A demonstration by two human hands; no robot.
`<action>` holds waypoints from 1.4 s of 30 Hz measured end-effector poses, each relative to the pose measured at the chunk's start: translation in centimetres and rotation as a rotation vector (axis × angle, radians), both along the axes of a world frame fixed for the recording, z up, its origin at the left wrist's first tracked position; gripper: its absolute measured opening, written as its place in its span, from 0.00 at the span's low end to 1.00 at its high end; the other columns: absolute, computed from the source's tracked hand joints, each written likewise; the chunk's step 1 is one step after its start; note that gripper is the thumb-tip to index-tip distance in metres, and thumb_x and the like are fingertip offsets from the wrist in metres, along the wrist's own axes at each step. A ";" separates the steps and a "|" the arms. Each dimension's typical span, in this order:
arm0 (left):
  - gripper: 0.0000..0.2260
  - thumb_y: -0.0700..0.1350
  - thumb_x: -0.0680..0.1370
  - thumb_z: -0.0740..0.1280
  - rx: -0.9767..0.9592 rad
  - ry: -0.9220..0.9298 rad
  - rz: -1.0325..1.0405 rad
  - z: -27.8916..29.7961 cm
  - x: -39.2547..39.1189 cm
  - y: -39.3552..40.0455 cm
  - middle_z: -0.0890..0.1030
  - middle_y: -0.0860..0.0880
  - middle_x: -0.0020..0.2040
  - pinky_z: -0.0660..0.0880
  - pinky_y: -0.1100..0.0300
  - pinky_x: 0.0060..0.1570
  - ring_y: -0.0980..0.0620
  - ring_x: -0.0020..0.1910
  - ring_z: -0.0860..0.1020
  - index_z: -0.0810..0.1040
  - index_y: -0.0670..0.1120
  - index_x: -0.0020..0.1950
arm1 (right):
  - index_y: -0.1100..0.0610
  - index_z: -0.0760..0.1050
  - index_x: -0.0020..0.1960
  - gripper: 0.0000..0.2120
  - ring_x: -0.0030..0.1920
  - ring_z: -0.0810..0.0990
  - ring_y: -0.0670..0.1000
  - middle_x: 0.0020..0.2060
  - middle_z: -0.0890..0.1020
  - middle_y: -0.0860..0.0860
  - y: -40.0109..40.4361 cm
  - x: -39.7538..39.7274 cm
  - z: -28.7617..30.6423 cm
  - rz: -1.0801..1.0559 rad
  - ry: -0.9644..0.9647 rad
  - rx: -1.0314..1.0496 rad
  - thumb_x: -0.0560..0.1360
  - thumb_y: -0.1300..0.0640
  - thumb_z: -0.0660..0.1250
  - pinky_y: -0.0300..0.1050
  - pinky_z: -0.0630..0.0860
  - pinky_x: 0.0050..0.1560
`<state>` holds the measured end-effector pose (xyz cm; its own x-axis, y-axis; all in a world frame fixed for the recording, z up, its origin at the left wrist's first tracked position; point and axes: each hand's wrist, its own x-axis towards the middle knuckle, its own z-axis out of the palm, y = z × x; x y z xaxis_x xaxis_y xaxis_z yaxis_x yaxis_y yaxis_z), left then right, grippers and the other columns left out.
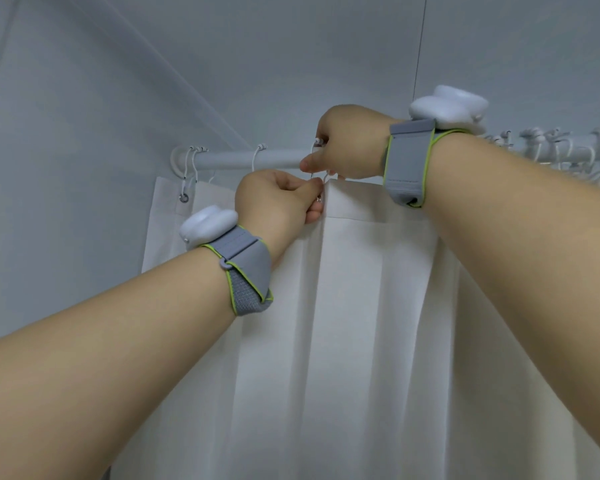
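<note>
A white shower curtain hangs below a white rod that runs across the view. My left hand pinches the curtain's top edge at a metal eyelet. My right hand is curled at the rod just above and holds a white curtain ring against that edge. Both wrists wear grey bands with white pods. The fingertips of both hands are partly hidden.
Three white rings hang on the rod's left part, one hooked through the curtain's corner eyelet. Several more rings bunch on the rod at the right. Pale walls and ceiling surround the rod's wall mount.
</note>
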<state>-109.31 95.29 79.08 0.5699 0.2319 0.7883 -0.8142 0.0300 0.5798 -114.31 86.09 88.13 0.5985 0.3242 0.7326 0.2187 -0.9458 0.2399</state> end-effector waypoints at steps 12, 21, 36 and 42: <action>0.12 0.40 0.77 0.66 0.042 -0.070 0.119 0.1 -0.3 -0.5 0.77 0.52 0.22 0.77 0.66 0.28 0.60 0.20 0.75 0.75 0.43 0.33 | 0.59 0.70 0.48 0.11 0.44 0.71 0.55 0.45 0.72 0.54 0.2 -0.1 -0.7 -0.020 -0.108 -0.079 0.77 0.51 0.64 0.43 0.64 0.36; 0.06 0.38 0.76 0.67 0.097 -0.095 0.128 0.4 0.1 1.3 0.78 0.45 0.30 0.80 0.61 0.32 0.54 0.26 0.78 0.79 0.37 0.41 | 0.60 0.71 0.40 0.17 0.43 0.72 0.56 0.41 0.73 0.55 0.4 0.3 -0.3 -0.013 -0.052 -0.052 0.77 0.47 0.63 0.42 0.61 0.31; 0.05 0.31 0.74 0.64 0.257 -0.078 0.498 0.7 1.4 8.3 0.79 0.43 0.30 0.74 0.67 0.20 0.60 0.19 0.76 0.75 0.40 0.43 | 0.56 0.76 0.60 0.19 0.55 0.77 0.56 0.56 0.78 0.53 -0.3 -0.5 -1.5 -0.024 -0.099 -0.101 0.73 0.48 0.68 0.42 0.68 0.44; 0.08 0.32 0.73 0.65 0.266 -0.099 0.606 0.5 1.6 10.0 0.80 0.42 0.35 0.71 0.70 0.20 0.60 0.19 0.76 0.74 0.44 0.47 | 0.56 0.76 0.59 0.19 0.54 0.77 0.56 0.53 0.78 0.52 -0.4 -0.3 -1.5 -0.046 -0.097 -0.077 0.74 0.45 0.67 0.45 0.70 0.47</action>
